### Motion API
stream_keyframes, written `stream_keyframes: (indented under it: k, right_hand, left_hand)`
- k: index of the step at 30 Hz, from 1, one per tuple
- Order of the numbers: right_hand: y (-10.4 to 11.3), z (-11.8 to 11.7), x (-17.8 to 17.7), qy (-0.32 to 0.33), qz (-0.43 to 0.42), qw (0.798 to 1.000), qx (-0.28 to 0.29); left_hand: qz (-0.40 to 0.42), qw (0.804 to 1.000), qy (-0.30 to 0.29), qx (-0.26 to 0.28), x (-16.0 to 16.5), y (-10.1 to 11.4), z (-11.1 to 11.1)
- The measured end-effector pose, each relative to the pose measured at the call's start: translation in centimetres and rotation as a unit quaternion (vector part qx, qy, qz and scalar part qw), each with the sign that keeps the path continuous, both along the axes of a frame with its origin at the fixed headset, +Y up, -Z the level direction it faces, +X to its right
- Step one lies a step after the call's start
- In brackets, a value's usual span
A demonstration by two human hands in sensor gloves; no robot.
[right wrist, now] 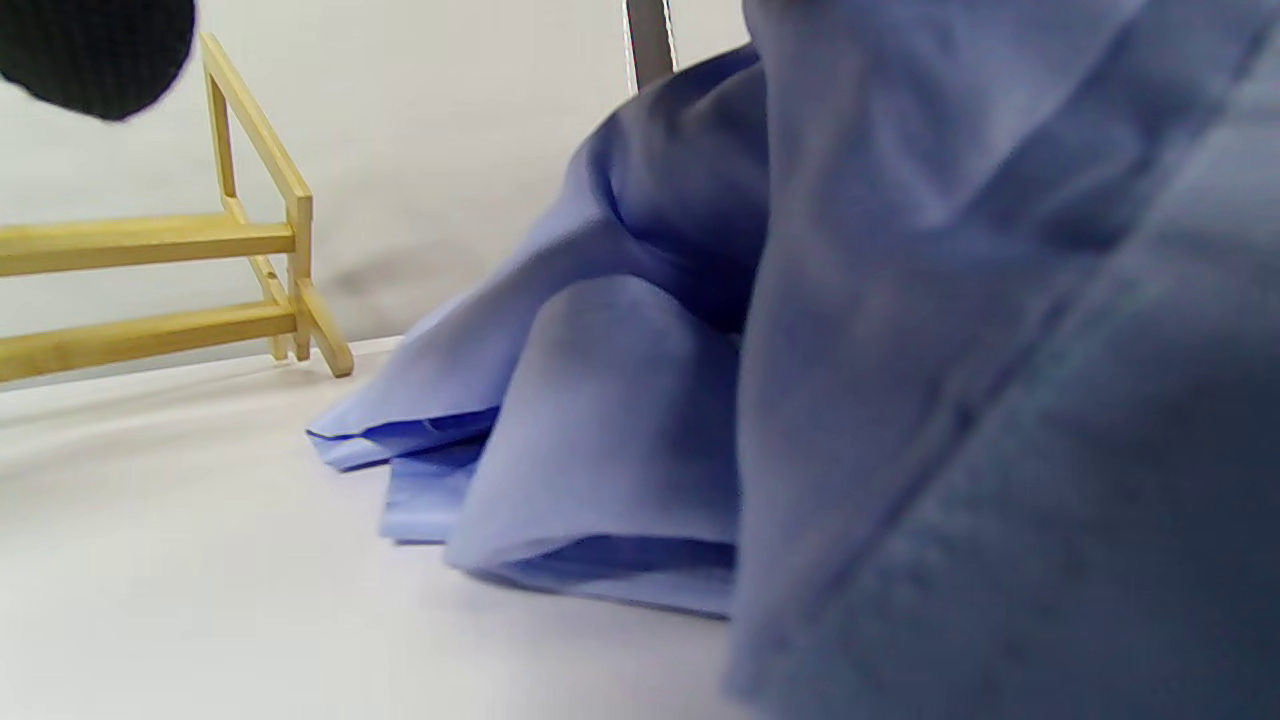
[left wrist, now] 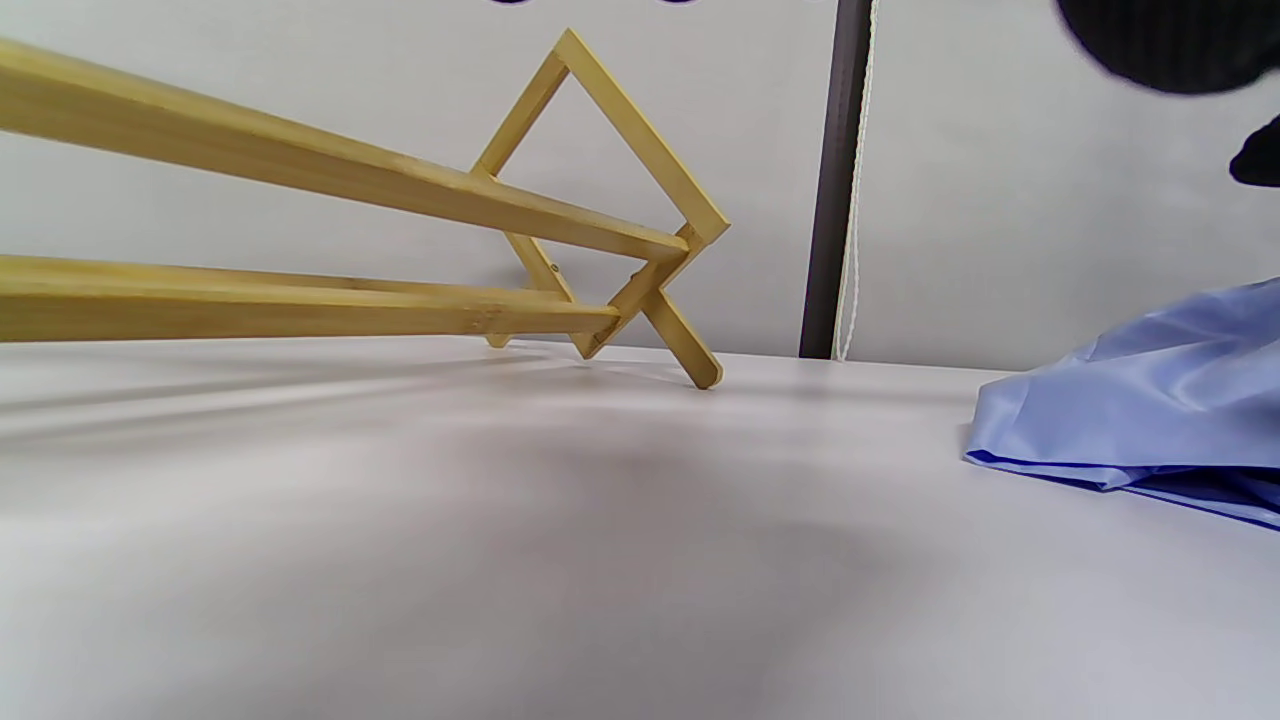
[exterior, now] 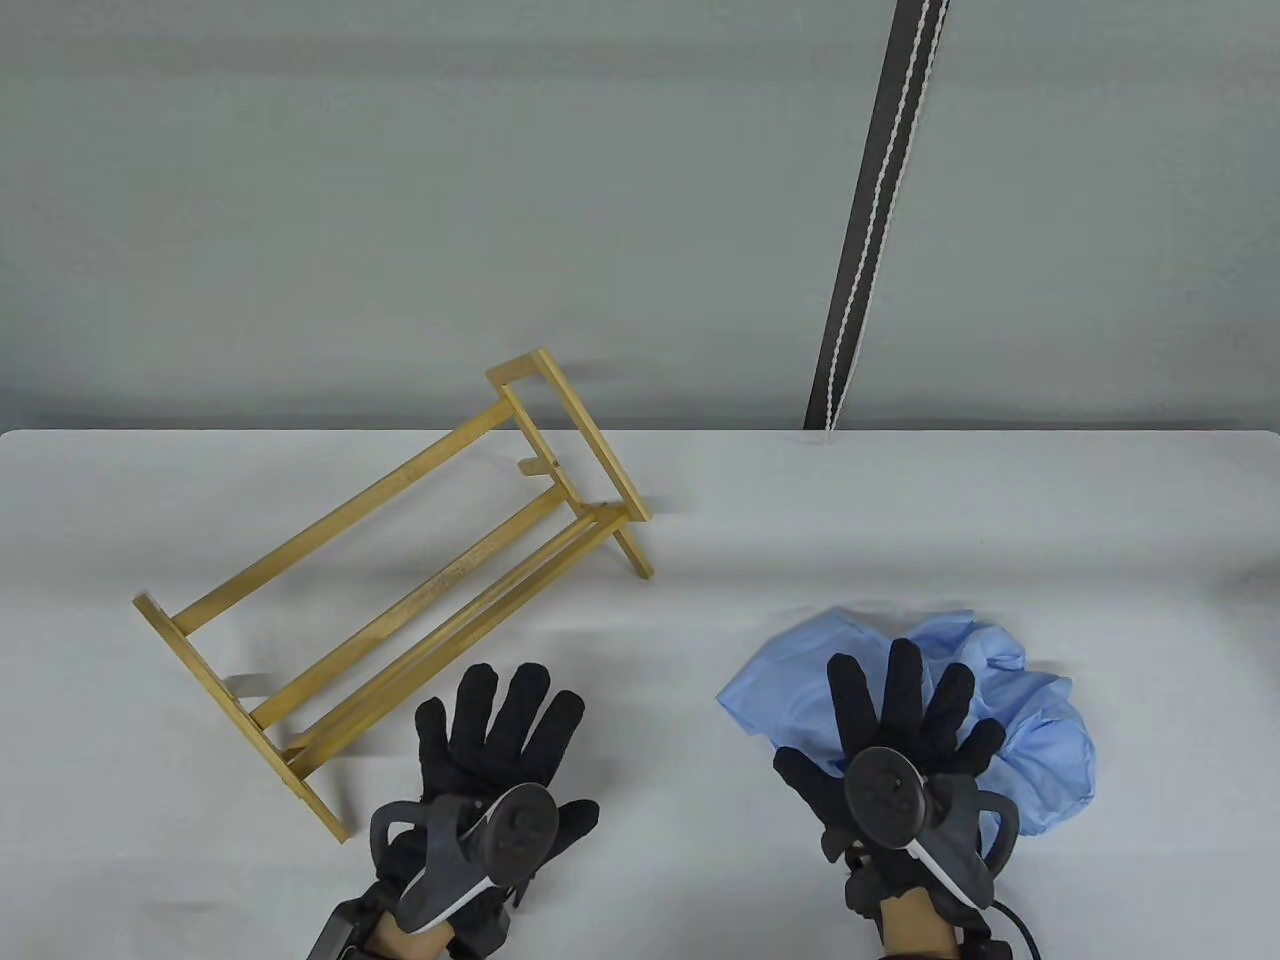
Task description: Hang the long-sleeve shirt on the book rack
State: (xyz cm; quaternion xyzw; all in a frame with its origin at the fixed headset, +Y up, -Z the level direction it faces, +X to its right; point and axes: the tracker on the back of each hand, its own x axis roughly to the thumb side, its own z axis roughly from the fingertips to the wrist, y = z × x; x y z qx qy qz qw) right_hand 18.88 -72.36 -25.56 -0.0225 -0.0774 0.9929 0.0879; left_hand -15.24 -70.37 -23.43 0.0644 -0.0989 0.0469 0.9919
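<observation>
1. The left hand (exterior: 500, 750) lies flat over the white table (exterior: 700, 900), fingers (exterior: 525, 700) spread open and holding nothing; it sits just beside the near end of the rack.
2. The right hand (exterior: 895, 745) rests over the crumpled blue long-sleeve shirt (exterior: 1040, 740), fingers (exterior: 900, 680) splayed, gripping nothing; the shirt lies in a heap on the table's right side.
3. The wooden book rack (exterior: 400, 590) stands further back on the left, set diagonally, well apart from the shirt.
4. A dark strap (exterior: 880, 210) hangs down the grey wall behind.
</observation>
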Motion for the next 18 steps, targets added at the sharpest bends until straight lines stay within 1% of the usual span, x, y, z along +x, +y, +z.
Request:
stream_keyframes:
  k: [6,12,15,18]
  right_hand:
    - [-0.6,-0.9,0.9,-0.017,0.018,0.999,-0.023]
    - [-1.9,-1.7,2.0,-0.036,0.006,0.997,-0.068]
    - [-2.7,-2.3,2.4,-0.040,0.010,0.994,-0.103]
    - [-3.9,-2.7,2.9,-0.043,0.011,0.988,-0.151]
  left_hand:
    - [0.003,1.000,-0.003,0.004,0.1,0.1,0.1]
    - [0.001,1.000,-0.005,0.000,0.6,0.0,-0.2]
    - [-0.007,1.000,-0.005,-0.003,0.9,-0.2,-0.3]
    - [-0.009,1.000,-0.004,-0.004,0.9,-0.3,-0.3]
